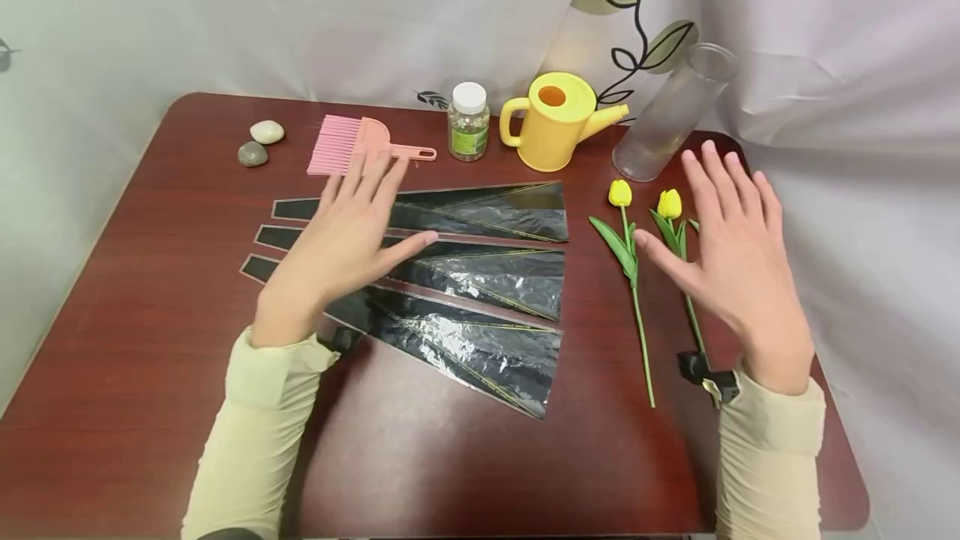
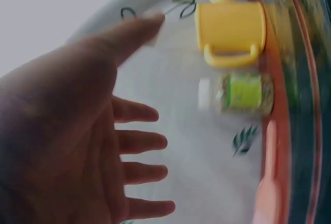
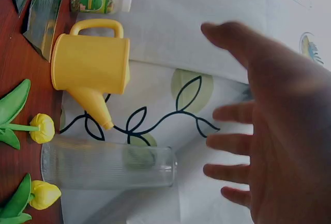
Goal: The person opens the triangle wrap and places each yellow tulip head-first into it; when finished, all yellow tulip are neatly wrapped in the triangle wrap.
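Dk red table [image 1: 420, 473], white curtain [image 1: 420, 15] along back edge; your L hand [image 1: 341, 236] over 3 blk wraps [image 1: 487, 273], R hand [image 1: 738, 273] over yellow tulips [image 1: 632, 273] twd R edge, both w/ fingers extended, nothing held; wide gap btwn forearms [image 1: 251, 432] nr front edge

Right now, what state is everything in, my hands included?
Left hand: open, holding nothing
Right hand: open, holding nothing
Black plastic sleeves: lying flat
Yellow tulips: lying down
Clear vase: upright, no flowers inside
Watering can: upright
Jar: upright, capped
Pink brush: lying flat
Stones: lying loose
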Demonstrator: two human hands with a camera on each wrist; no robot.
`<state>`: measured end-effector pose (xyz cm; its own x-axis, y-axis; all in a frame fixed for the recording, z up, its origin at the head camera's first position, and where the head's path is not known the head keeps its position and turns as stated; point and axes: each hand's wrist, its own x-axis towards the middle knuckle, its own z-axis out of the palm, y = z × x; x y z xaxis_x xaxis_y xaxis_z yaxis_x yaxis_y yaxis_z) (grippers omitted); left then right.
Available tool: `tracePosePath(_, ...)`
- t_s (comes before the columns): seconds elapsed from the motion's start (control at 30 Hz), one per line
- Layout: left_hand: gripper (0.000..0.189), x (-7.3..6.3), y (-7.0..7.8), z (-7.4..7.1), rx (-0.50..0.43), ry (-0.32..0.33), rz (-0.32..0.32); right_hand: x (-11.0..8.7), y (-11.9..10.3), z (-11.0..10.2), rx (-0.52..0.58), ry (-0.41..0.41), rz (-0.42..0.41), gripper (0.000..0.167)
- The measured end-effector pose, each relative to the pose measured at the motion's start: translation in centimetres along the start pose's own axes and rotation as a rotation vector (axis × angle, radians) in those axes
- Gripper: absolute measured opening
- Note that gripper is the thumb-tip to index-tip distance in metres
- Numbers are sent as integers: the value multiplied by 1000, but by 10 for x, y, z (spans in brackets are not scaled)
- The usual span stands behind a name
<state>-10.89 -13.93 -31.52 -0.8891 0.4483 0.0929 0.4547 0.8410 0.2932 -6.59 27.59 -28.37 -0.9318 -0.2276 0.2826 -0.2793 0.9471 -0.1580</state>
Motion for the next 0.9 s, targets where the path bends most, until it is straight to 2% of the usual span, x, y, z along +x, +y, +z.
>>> tracePosePath(0.1,82,26,7,14,-10,0,69,-8,2,-1,49,28,87,82)
tracePosePath(0.2,65,62,19,39,-8,-25,128,-22,3,12,80,23,203,64)
tracePosePath(0.3,50,94,30,65,-7,-72,159,-40,4,33,77,-54,295,48)
tracePosePath(0.4,42,113,40,84,5,-122,152,-56,4,53,95,-134,336,37)
tracePosePath(0.5,37,120,45,95,27,-151,125,-67,4,68,130,-171,365,30)
tracePosePath(0.57,33,122,46,99,36,-140,113,-69,3,74,149,-171,378,27)
tracePosePath(0.9,8,123,53,106,-6,-7,99,-67,3,81,137,-180,456,13)
